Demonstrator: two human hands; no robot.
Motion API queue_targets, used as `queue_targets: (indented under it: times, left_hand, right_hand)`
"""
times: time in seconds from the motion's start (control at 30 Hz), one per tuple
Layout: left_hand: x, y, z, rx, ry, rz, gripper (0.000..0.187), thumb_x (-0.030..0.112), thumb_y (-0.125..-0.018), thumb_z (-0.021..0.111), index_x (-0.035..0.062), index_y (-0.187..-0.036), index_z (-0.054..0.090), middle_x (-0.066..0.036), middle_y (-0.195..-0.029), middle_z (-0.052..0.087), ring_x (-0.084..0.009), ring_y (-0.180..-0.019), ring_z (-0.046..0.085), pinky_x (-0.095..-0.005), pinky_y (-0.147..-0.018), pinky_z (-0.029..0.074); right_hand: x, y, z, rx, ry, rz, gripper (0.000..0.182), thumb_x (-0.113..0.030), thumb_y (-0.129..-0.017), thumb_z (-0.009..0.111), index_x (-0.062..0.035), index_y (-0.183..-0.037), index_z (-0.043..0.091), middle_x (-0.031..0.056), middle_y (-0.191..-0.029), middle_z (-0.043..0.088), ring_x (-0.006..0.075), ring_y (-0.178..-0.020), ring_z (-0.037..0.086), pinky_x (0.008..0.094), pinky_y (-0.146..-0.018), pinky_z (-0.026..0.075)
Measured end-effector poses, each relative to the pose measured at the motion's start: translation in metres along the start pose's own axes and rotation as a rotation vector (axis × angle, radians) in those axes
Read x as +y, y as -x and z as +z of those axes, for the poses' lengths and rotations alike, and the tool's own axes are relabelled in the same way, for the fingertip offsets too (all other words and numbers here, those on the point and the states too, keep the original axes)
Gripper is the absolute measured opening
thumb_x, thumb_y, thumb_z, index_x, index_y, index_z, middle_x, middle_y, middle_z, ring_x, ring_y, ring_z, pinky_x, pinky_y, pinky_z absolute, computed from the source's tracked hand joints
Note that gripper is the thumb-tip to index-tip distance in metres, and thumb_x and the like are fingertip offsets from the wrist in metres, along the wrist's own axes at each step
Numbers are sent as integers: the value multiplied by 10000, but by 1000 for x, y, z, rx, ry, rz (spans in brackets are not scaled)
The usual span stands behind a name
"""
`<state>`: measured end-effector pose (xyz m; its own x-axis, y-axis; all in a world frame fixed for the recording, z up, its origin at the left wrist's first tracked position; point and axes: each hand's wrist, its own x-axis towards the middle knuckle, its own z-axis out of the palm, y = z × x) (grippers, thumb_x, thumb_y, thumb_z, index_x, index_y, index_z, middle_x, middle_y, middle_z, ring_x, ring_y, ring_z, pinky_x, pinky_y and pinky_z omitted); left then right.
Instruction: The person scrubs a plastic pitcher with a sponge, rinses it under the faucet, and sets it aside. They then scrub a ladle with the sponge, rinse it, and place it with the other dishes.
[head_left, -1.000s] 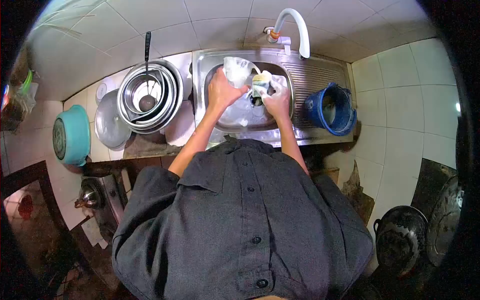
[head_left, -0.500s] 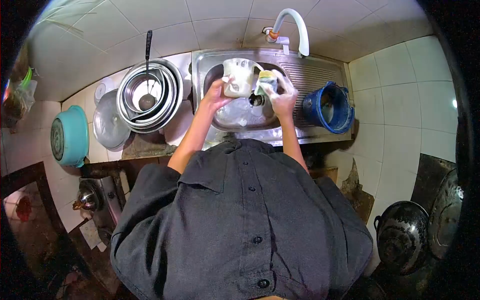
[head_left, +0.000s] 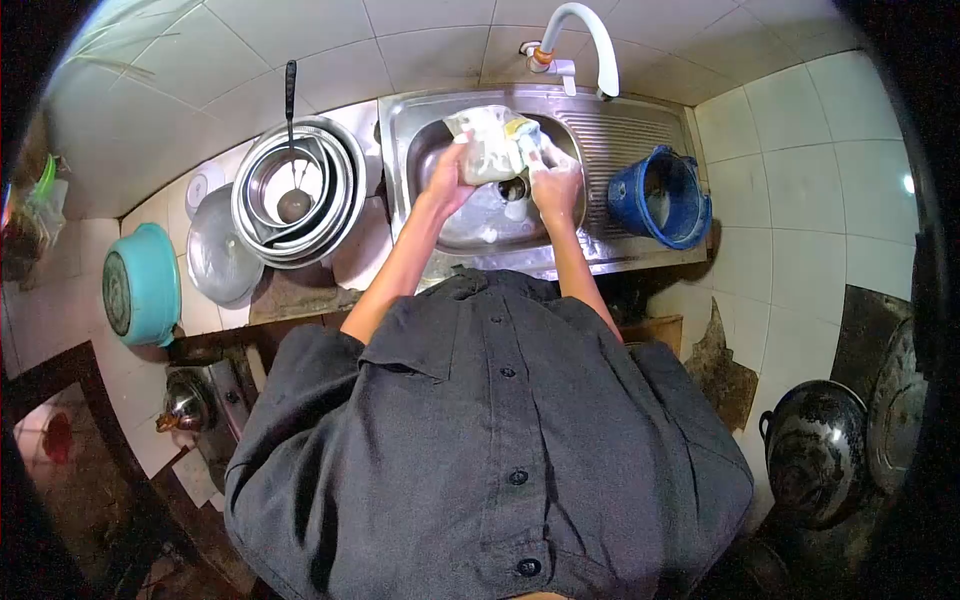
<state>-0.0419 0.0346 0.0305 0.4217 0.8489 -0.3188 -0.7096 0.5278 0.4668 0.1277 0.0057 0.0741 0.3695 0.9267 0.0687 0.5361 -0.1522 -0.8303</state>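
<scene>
A wet, likely slippery plastic jug [head_left: 483, 145] is gripped over the sink [head_left: 400, 190] by left-hand fingers [head_left: 452, 172], while a sponge [head_left: 522, 132] is clasped by the right hand [head_left: 553, 185].

Sponge [head_left: 524, 131] mostly hidden behind right hand [head_left: 553, 183]; cup [head_left: 487, 145] motion-blurred; sink [head_left: 610, 140] drain partly covered.

Sink [head_left: 600, 150] is brushed stainless steel with ribbed drainer; left of it nested bowls [head_left: 300, 190] are glossy metal, right of it the bucket [head_left: 662, 197] is glossy blue plastic, above it the wall tiles [head_left: 330, 50] are smooth glazed, cup [head_left: 485, 145] over it translucent plastic.
</scene>
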Motion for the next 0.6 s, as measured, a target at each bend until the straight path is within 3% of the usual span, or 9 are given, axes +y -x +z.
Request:
queue_targets:
  times: [0.1,0.17,0.3,0.33,0.37,0.43,0.47,0.6]
  left_hand:
    - [8,3,-2,8,-21,44,492,322,-883,606,71,-1289,488,-83,-1217,589,-229,-1131,578,-420,-978,464]
    - [7,-1,-12,-9,-89,121,484,335,-870,628,82,-1263,505,-79,-1217,579,-226,-1123,580,-423,-959,475]
    - [6,-1,-14,102,-82,52,461,337,-849,659,68,-1210,563,-81,-1156,624,-220,-1060,615,-403,-938,488]
    - [5,-4,-15,113,-53,41,460,341,-850,657,61,-1204,572,-84,-1141,635,-223,-1042,625,-396,-935,491]
    - [4,-7,-16,121,-25,31,460,345,-851,655,54,-1199,580,-86,-1126,646,-225,-1025,635,-390,-931,493]
    - [4,-5,-13,82,27,-8,436,334,-876,620,51,-1205,578,-93,-1130,649,-223,-1022,639,-385,-918,503]
    - [4,-4,-12,119,21,-40,423,324,-886,601,51,-1208,575,-92,-1136,646,-221,-1024,639,-385,-914,506]
    - [2,-2,-16,129,-42,-17,422,324,-920,535,57,-1247,544,-95,-1173,625,-220,-1059,621,-396,-934,500]
  right_hand:
    - [10,-1,10,-57,-221,7,305,-117,-858,653,52,-1112,655,149,-1043,702,169,-911,652,279,-840,476]
    - [-7,5,5,-160,-359,219,282,-94,-892,609,44,-1134,649,110,-1029,706,132,-918,637,266,-837,472]
    - [24,5,29,-134,-406,50,318,-126,-810,707,59,-1066,675,116,-1026,706,109,-892,629,275,-791,486]
    - [-5,14,21,-139,-385,14,368,-164,-760,757,25,-1068,686,130,-1003,712,179,-890,665,309,-800,505]
    - [-15,18,20,-136,-380,17,368,-164,-760,757,25,-1068,686,130,-1003,712,179,-890,665,309,-800,505]
    - [-28,23,20,-29,-36,-295,319,-110,-724,776,14,-1009,705,133,-988,707,211,-883,672,322,-821,501]
    - [-35,25,22,1,-27,-389,286,-111,-689,783,-14,-950,717,154,-962,696,272,-905,670,344,-825,505]
    - [-37,18,24,-9,-10,-460,290,-175,-704,773,-40,-957,722,147,-939,691,305,-888,654,379,-817,506]
